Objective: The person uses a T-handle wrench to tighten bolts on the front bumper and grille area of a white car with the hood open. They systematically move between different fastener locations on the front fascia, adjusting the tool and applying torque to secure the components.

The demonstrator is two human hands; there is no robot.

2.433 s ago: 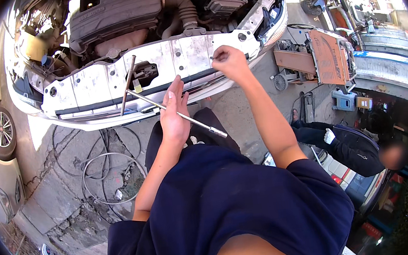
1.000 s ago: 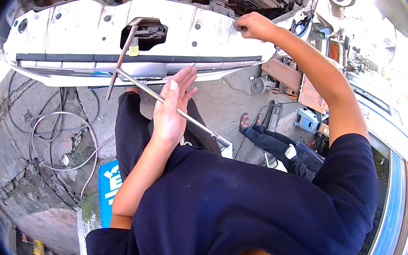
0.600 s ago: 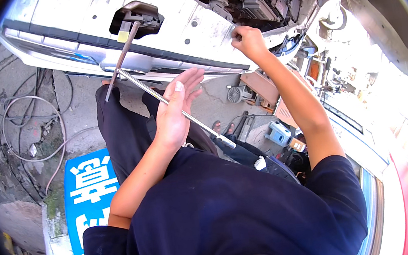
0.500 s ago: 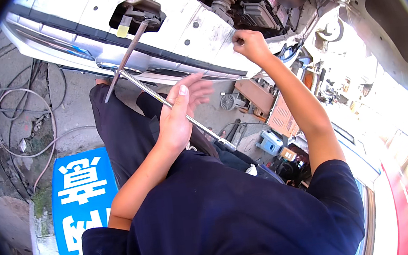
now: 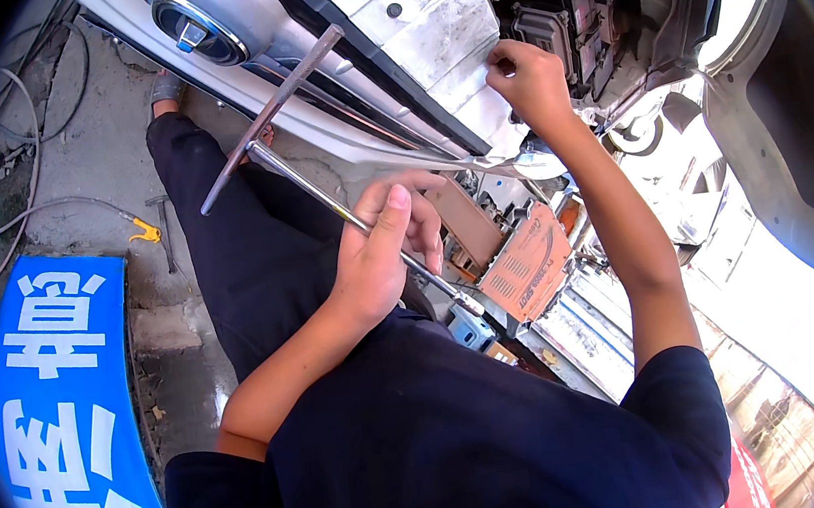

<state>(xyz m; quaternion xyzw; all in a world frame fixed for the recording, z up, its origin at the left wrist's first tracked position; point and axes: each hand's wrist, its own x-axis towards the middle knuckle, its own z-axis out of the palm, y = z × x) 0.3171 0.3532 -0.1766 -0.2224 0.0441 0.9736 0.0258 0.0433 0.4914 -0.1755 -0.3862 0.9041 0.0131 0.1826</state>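
Observation:
My left hand point(image 5: 382, 257) is in front of my body with its fingers loosely curled around the shaft of a T-handle socket wrench point(image 5: 308, 193). The wrench's bare metal crossbar point(image 5: 271, 119) points away from me, up toward the car's front. Its socket end point(image 5: 468, 302) lies close to my shirt. My right hand point(image 5: 533, 79) is above the edge of the white front panel point(image 5: 442, 34), beside the engine bay. Its fingers are bent together in a pinch, and whatever is between them cannot be made out.
The car's grille badge point(image 5: 198, 29) and bumper are ahead on the left. A battery point(image 5: 550, 12) sits in the engine bay, and the raised hood point(image 5: 796, 139) hangs at right. A blue sign point(image 5: 66, 393), an air hose with a yellow nozzle point(image 5: 145, 230) and an orange machine point(image 5: 527, 265) stand around.
The view has shifted right along the car's front, bringing the badge into sight. My left fingers have curled in more around the wrench. My right hand stays pinched at the panel edge.

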